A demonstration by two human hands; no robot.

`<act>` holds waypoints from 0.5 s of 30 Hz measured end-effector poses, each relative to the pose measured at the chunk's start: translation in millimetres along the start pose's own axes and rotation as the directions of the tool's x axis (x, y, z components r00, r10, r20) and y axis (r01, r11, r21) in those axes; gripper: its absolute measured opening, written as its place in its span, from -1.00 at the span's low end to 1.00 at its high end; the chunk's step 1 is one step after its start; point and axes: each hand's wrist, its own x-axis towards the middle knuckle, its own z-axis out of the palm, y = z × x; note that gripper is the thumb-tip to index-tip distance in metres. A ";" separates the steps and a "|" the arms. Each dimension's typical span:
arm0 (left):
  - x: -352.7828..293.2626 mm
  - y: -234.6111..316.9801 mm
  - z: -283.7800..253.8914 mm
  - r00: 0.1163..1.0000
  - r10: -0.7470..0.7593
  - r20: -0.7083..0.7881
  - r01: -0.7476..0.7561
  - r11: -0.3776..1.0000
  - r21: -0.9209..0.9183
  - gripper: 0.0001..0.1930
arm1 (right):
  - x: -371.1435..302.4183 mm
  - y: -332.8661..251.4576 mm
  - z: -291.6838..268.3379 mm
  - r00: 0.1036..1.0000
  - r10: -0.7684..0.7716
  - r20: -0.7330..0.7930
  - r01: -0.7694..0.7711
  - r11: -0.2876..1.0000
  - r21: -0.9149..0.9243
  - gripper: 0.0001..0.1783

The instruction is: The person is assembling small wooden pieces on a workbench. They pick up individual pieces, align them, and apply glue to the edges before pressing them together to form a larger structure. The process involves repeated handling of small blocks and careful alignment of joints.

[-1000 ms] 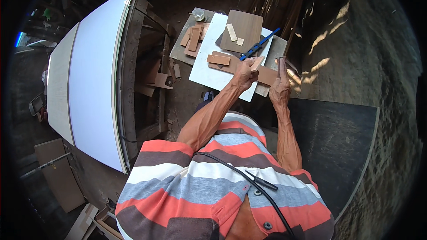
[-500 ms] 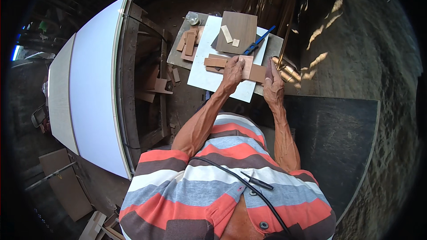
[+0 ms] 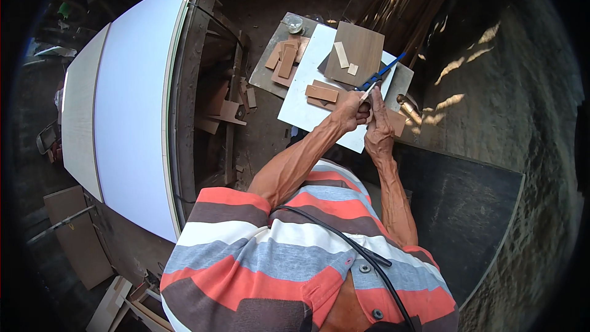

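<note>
While a striped knit shirt (image 3: 295, 240) fills the space nearest, on the body side of the white board (image 3: 301, 117), a scuffed dark panel (image 3: 461, 209) with a pale edge lies to the board's right. Above the board's right part, the left hand (image 3: 353, 110) has its fingers clenched around a thin, flat wooden piece (image 3: 368, 92), seen edge-on. The right hand (image 3: 380, 138) lays straightened fingers against it there; whether they grip anything cannot be told. Smooth oblong brown blocks (image 3: 322, 92) rest at the board's middle; its near-left edge runs straight and uncovered. Toward its far side sit a square, wood-grained panel (image 3: 364, 43) bearing pale slips (image 3: 341, 54) and, slanting alongside, a blue tool (image 3: 376, 79). Left of the board, the grey table (image 3: 264, 74) carries heaped reddish blocks (image 3: 287, 61) and a glass jar (image 3: 295, 23).
</note>
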 end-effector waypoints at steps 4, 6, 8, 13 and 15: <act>-1.1 8.5 -7.2 0.991 0.130 -0.035 -0.131 0.991 -0.021 -0.71 | 11.1 12.1 -3.4 0.993 0.105 -0.052 -0.109 0.990 -0.092 -0.21; -2.0 14.5 -16.3 0.996 0.085 -0.039 -0.085 0.996 -0.009 -0.72 | 10.8 -23.0 1.9 0.999 -0.034 0.008 0.035 0.994 -0.100 -0.21; -2.0 14.5 -17.4 1.000 -0.009 0.013 0.009 0.998 0.057 -0.72 | 12.1 -26.4 17.3 0.994 -0.108 -0.024 0.106 0.993 -0.053 -0.23; -1.4 12.7 -48.6 0.983 -0.147 -0.112 0.161 0.978 0.132 -0.78 | 37.9 -13.6 7.9 0.972 0.234 0.026 -0.235 0.971 0.042 -0.25; -6.1 14.8 -48.3 0.980 -0.107 -0.165 0.126 0.985 0.114 -0.79 | 36.9 -20.5 14.4 0.985 0.170 0.009 -0.170 0.985 0.015 -0.24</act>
